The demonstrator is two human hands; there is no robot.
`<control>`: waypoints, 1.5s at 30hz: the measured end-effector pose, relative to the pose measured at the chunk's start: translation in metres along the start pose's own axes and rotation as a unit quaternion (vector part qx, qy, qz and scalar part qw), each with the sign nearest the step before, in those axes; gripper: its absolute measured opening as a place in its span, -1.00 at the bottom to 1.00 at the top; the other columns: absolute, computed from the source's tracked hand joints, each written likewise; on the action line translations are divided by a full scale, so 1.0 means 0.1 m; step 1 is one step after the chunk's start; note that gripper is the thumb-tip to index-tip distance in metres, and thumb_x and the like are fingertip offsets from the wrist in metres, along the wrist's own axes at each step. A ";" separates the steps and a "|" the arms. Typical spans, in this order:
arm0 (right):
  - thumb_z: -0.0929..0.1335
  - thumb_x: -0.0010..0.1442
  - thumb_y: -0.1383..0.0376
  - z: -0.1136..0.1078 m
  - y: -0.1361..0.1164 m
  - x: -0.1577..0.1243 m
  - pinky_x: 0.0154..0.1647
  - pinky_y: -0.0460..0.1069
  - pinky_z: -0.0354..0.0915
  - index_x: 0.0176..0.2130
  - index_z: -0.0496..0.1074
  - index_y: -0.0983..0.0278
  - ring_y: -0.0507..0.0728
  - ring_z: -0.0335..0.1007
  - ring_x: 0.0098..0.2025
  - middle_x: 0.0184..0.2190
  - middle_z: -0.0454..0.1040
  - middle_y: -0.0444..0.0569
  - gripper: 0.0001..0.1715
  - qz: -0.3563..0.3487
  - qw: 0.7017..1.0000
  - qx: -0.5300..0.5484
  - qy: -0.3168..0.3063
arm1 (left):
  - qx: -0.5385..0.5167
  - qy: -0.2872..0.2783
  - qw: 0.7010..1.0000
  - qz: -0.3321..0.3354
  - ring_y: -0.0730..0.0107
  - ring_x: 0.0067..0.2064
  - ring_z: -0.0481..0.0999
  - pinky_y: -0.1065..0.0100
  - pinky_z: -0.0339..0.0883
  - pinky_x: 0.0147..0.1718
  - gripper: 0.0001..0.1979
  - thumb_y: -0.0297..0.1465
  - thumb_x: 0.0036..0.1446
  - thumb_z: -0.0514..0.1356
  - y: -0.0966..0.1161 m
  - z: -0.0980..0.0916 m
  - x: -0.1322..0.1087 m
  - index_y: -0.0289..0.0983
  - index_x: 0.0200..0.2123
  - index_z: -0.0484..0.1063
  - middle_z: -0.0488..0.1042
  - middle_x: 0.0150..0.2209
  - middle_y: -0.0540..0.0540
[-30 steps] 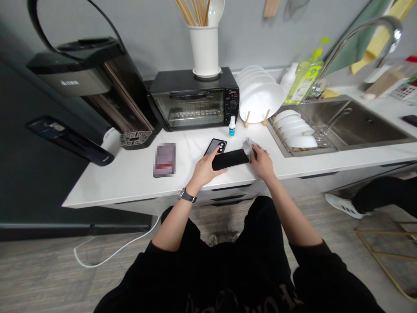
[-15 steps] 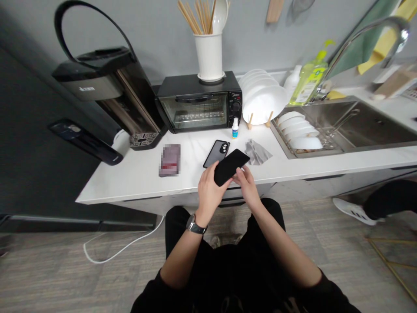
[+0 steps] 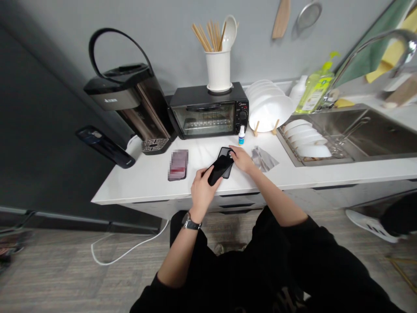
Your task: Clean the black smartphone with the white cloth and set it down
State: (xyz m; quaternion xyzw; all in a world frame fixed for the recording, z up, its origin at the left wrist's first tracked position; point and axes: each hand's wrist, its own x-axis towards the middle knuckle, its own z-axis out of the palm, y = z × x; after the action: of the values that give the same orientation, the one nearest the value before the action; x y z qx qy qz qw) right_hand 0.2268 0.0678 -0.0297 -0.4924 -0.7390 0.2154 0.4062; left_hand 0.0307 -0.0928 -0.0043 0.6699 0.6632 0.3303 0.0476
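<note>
My left hand [image 3: 202, 191], with a watch on its wrist, grips a black smartphone [image 3: 219, 169] diagonally above the white counter [image 3: 146, 187]. Its screen faces up. A dark phone case [image 3: 227, 161] lies partly under the phone, so the two overlap. The fingertips of my right hand [image 3: 241, 159] are on the case's upper edge. A crumpled grey cloth [image 3: 263, 159] lies just right of that hand, and a small white bottle [image 3: 241, 135] stands behind it.
A blurred packet [image 3: 178, 165] lies left of my hands. Behind stand a black toaster oven [image 3: 208, 111] and a kettle [image 3: 130, 104]. To the right are white bowls in a rack [image 3: 309, 143] over a steel sink [image 3: 358, 130]. A person's leg and white shoe [image 3: 371, 226] are at right.
The phone has moved from between my hands onto the case. My right hand has shifted from the phone to the case, which has moved right from its earlier spot. The cloth has not moved.
</note>
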 end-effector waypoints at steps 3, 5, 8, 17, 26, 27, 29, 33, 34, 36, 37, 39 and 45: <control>0.42 0.45 0.09 -0.01 0.05 -0.14 0.15 0.23 0.52 0.21 0.47 0.23 0.22 0.53 0.13 0.21 0.50 0.09 -0.55 0.004 0.999 -0.030 -0.012 | 0.026 -0.018 0.999 0.007 -0.07 0.08 0.64 0.05 0.61 0.00 -0.48 -0.16 0.31 0.37 0.00 0.02 -0.04 -0.16 0.28 0.53 0.49 0.15 -0.26; 0.42 0.45 0.09 -0.07 0.08 -0.26 0.15 0.23 0.52 0.20 0.47 0.22 0.22 0.53 0.13 0.21 0.50 0.09 -0.56 0.014 0.999 -0.042 -0.018 | 0.039 -0.032 0.999 0.016 -0.09 0.05 0.65 0.01 0.63 -0.05 -0.46 -0.15 0.32 0.35 0.00 0.04 -0.06 -0.18 0.30 0.51 0.46 0.16 -0.29; 0.42 0.45 0.08 -0.15 0.11 -0.42 0.14 0.22 0.52 0.19 0.48 0.23 0.22 0.53 0.12 0.20 0.50 0.08 -0.57 0.031 0.998 -0.041 -0.038 | 0.041 -0.053 0.997 0.046 -0.07 0.08 0.62 0.01 0.63 -0.01 -0.43 -0.15 0.32 0.36 -0.04 0.08 -0.05 -0.17 0.33 0.49 0.40 0.20 -0.32; 0.42 0.44 0.09 -0.20 0.20 -0.44 0.13 0.22 0.53 0.20 0.46 0.24 0.21 0.54 0.11 0.19 0.51 0.09 -0.55 0.094 0.990 0.060 -0.084 | 0.002 -0.086 0.986 0.145 -0.14 0.37 0.33 -0.13 0.29 0.39 -0.40 -0.12 0.43 0.22 -0.20 0.23 0.08 -0.22 0.43 0.34 0.28 0.34 -0.38; 0.43 0.44 0.07 -0.36 0.13 -0.57 0.12 0.23 0.53 0.21 0.46 0.26 0.23 0.54 0.11 0.18 0.51 0.08 -0.52 0.084 0.961 0.233 -0.120 | -0.047 -0.120 0.982 0.137 -0.13 0.34 0.39 -0.11 0.33 0.35 -0.02 -0.13 0.31 0.36 -0.29 0.11 0.20 -0.22 0.58 -0.12 0.33 0.32 -0.36; 0.43 0.44 0.07 -0.37 0.14 -0.58 0.12 0.23 0.53 0.21 0.46 0.26 0.24 0.54 0.11 0.18 0.51 0.08 -0.52 0.084 0.960 0.241 -0.113 | -0.050 -0.125 0.982 0.132 -0.12 0.30 0.43 -0.09 0.37 0.32 -0.02 -0.13 0.29 0.38 -0.30 0.08 0.22 -0.23 0.56 -0.06 0.38 0.28 -0.34; 0.43 0.44 0.07 -0.38 0.15 -0.58 0.12 0.23 0.53 0.20 0.47 0.26 0.23 0.54 0.11 0.17 0.52 0.08 -0.53 0.084 0.959 0.250 -0.103 | -0.052 -0.129 0.982 0.125 -0.07 0.23 0.51 -0.04 0.43 0.26 -0.10 -0.15 0.26 0.41 -0.31 0.06 0.26 -0.21 0.51 0.08 0.46 0.20 -0.28; 0.43 0.43 0.07 -0.36 0.16 -0.56 0.12 0.23 0.53 0.20 0.46 0.26 0.23 0.54 0.10 0.17 0.52 0.08 -0.53 0.081 0.962 0.246 -0.092 | -0.047 -0.118 0.985 0.120 -0.06 0.21 0.53 0.00 0.44 0.22 -0.22 -0.15 0.22 0.45 -0.29 0.06 0.29 -0.20 0.39 0.25 0.52 0.19 -0.25; 0.43 0.43 0.07 -0.36 0.15 -0.56 0.11 0.23 0.53 0.20 0.46 0.27 0.23 0.54 0.10 0.17 0.52 0.08 -0.52 0.080 0.963 0.240 -0.089 | -0.044 -0.116 0.985 0.120 -0.08 0.20 0.53 -0.02 0.43 0.22 -0.23 -0.14 0.21 0.46 -0.28 0.07 0.29 -0.22 0.37 0.28 0.53 0.19 -0.26; 0.43 0.43 0.07 -0.34 0.14 -0.57 0.11 0.23 0.53 0.20 0.46 0.27 0.23 0.54 0.10 0.17 0.52 0.08 -0.52 0.079 0.968 0.223 -0.084 | -0.038 -0.115 0.985 0.124 -0.10 0.20 0.52 -0.04 0.40 0.23 -0.24 -0.11 0.20 0.46 -0.29 0.08 0.30 -0.24 0.34 0.31 0.54 0.19 -0.28; 0.43 0.43 0.07 -0.33 0.13 -0.57 0.11 0.23 0.54 0.20 0.46 0.27 0.23 0.54 0.10 0.17 0.52 0.08 -0.52 0.079 0.971 0.212 -0.079 | -0.036 -0.117 0.984 0.128 -0.11 0.20 0.51 -0.04 0.39 0.23 -0.24 -0.09 0.20 0.46 -0.31 0.08 0.30 -0.25 0.34 0.32 0.54 0.20 -0.28; 0.43 0.43 0.07 -0.32 0.11 -0.58 0.12 0.23 0.53 0.20 0.46 0.27 0.24 0.54 0.11 0.17 0.52 0.08 -0.52 0.077 0.978 0.184 -0.066 | -0.034 -0.126 0.982 0.140 -0.09 0.20 0.50 -0.04 0.36 0.24 -0.26 -0.06 0.25 0.40 -0.34 0.07 0.30 -0.24 0.36 0.32 0.54 0.23 -0.28; 0.43 0.44 0.08 -0.27 0.09 -0.58 0.14 0.24 0.52 0.20 0.47 0.25 0.24 0.53 0.13 0.19 0.51 0.08 -0.53 0.071 0.995 0.072 -0.004 | -0.039 -0.160 0.973 0.161 0.08 0.05 0.52 0.09 0.40 0.12 -0.47 -0.19 0.54 0.03 -0.38 0.03 0.31 -0.20 0.46 0.29 0.64 0.09 -0.19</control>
State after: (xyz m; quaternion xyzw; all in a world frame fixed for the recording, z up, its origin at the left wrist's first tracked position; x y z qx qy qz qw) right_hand 0.2642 0.0171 -0.0428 -0.5125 -0.6862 0.2981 0.4214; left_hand -0.0037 -0.0591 -0.0141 0.8097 0.5173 0.2471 0.1255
